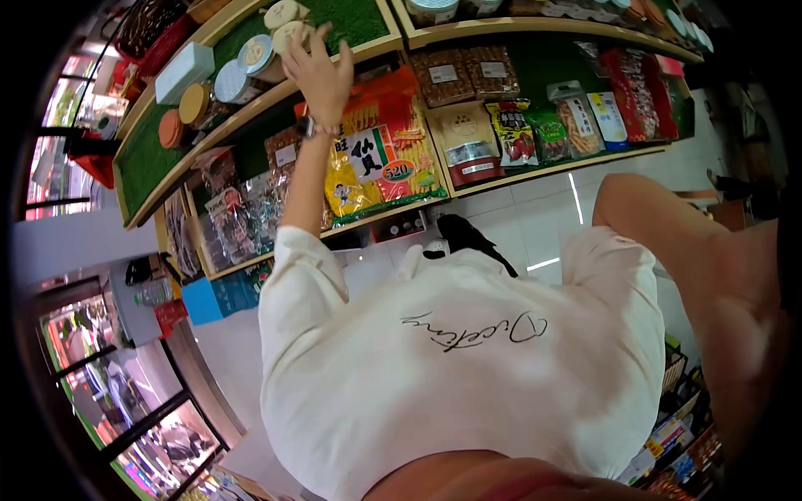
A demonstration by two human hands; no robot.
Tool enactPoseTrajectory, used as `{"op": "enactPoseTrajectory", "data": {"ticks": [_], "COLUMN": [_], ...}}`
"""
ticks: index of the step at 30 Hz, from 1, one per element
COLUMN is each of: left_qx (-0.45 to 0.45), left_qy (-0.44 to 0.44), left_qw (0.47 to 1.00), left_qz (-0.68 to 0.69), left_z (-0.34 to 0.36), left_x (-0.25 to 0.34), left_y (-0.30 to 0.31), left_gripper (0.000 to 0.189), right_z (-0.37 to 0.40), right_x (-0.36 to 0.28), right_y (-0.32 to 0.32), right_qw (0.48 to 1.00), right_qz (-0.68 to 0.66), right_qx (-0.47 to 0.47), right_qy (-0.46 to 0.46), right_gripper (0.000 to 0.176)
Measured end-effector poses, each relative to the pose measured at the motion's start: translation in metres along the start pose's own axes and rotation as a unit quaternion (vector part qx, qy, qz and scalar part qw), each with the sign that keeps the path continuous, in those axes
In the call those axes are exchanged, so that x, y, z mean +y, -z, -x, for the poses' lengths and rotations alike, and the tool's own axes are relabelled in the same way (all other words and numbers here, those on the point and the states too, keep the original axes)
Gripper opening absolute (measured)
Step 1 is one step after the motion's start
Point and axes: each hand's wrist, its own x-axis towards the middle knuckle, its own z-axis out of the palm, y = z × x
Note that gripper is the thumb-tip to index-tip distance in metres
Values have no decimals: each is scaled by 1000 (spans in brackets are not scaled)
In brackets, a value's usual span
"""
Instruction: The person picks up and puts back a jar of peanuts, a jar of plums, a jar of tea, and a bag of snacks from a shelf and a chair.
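Observation:
My left hand (320, 75) reaches up over the upper shelf, its fingers spread. The fingertips are right at a round container with a beige lid (289, 35), overlapping it in this view. Another pale round container (285, 12) sits just behind it. Left of the hand stand jars with a pale blue-rimmed lid (255, 53), a white lid (229, 81), a yellow lid (194, 103) and an orange lid (170, 129). Below my wrist lies a large orange and yellow snack bag (388, 142). My right arm is bent close to the camera at right; its hand is out of sight.
A white box (184, 73) stands at the left of the green-lined upper shelf (359, 23). The lower shelf holds a kraft pouch (461, 134), red packages (639, 96) and several small bags. A blue box (219, 296) is below at left. Glass doors (117, 384) are at far left.

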Motion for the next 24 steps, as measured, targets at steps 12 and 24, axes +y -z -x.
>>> {"op": "enactPoseTrajectory", "data": {"ticks": [12, 24], "left_qx": [-373, -593], "left_qy": [70, -174], "left_qw": [855, 620], "left_qz": [353, 483], "left_z": [204, 367], "left_x": [246, 603], "left_y": [-9, -63], "left_gripper": [29, 28], "right_z": [45, 110], "right_x": [-177, -437], "right_y": [59, 137], "right_qw": [966, 822], "right_qz": [233, 529], "right_qx": [-55, 17], "right_qy": [-94, -211], "right_gripper": [27, 27]}}
